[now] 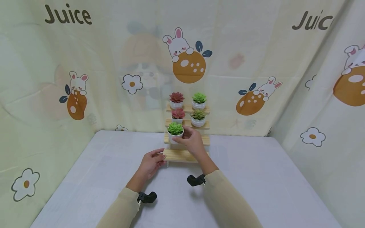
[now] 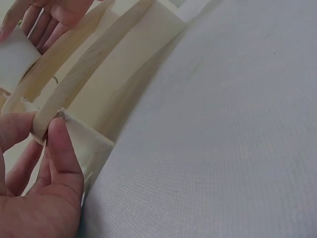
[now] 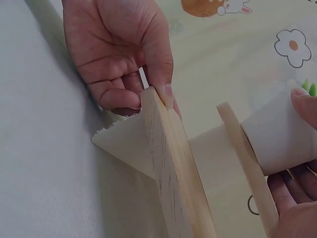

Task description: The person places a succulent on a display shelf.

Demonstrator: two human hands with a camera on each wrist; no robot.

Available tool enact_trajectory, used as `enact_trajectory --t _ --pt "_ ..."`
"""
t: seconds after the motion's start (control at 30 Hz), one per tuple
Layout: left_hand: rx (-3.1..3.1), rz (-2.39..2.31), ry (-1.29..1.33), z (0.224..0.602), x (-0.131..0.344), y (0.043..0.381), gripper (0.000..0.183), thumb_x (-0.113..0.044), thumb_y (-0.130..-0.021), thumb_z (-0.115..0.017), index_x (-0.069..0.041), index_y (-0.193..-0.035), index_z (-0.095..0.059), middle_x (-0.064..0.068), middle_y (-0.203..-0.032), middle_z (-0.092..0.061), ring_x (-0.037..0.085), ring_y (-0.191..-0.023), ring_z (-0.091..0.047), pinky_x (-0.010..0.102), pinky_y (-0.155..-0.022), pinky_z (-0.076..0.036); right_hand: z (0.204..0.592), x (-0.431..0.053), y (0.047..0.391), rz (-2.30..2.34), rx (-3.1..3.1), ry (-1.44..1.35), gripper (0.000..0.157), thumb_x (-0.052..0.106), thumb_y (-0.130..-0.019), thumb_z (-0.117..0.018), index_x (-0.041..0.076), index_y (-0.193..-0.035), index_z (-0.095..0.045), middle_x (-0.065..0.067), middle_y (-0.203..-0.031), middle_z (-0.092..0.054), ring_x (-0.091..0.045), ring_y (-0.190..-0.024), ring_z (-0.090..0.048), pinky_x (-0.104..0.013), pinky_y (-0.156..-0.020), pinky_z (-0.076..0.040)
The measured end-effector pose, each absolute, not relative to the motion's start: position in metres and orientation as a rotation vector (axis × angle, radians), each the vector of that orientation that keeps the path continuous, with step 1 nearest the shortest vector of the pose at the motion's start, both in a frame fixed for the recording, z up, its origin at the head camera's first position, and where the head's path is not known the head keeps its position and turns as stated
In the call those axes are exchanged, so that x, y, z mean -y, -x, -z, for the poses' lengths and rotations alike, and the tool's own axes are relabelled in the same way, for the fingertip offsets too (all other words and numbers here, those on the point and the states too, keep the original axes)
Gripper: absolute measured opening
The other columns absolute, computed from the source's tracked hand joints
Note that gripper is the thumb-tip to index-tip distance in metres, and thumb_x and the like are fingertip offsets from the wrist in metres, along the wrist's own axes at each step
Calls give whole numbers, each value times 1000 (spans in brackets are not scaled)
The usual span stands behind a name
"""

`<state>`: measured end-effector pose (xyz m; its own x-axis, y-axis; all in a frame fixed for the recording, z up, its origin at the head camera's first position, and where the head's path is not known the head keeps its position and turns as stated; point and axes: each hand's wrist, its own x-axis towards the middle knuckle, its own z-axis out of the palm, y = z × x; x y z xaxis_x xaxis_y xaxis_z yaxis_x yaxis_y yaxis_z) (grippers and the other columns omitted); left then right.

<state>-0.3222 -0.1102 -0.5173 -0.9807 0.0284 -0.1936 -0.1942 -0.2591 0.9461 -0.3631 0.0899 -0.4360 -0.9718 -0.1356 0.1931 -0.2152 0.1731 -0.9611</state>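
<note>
A small four-step wooden plant stand [image 1: 186, 155] stands on the table against the back curtain. My left hand [image 1: 150, 163] pinches the left end of its lowest board [image 2: 86, 67], thumb on top and fingers beneath. With thumb and fingers around its side, my right hand [image 1: 194, 142] grips a white pot [image 3: 277, 136] holding a green succulent [image 1: 175, 128]. The pot's base is right at the left part of the second-lowest board [image 3: 247, 168]. On the steps above sit a pink-red succulent [image 1: 178, 113] and an olive-green succulent [image 1: 198, 114], both potted in white.
On the top step are a dark red succulent [image 1: 176, 97] and a bright green succulent [image 1: 199, 98] in white pots. A patterned curtain [image 1: 222, 95] hangs right behind the stand and along both sides. Pale cloth covers the table [image 1: 245, 177].
</note>
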Motion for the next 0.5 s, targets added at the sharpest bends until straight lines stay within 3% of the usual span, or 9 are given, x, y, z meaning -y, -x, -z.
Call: enact_trajectory --t 0.5 --pt "-1832 -2359 212 519 113 323 41 2 -97 -65 0 -138 -60 13 -112 -70 14 -83 -67 24 -74 -60 436 -91 359 -1973 2350 -347 73 20 -80 -89 8 -145 -57 -14 -138 -65 -27 -127 -64 -40 -106 -54"
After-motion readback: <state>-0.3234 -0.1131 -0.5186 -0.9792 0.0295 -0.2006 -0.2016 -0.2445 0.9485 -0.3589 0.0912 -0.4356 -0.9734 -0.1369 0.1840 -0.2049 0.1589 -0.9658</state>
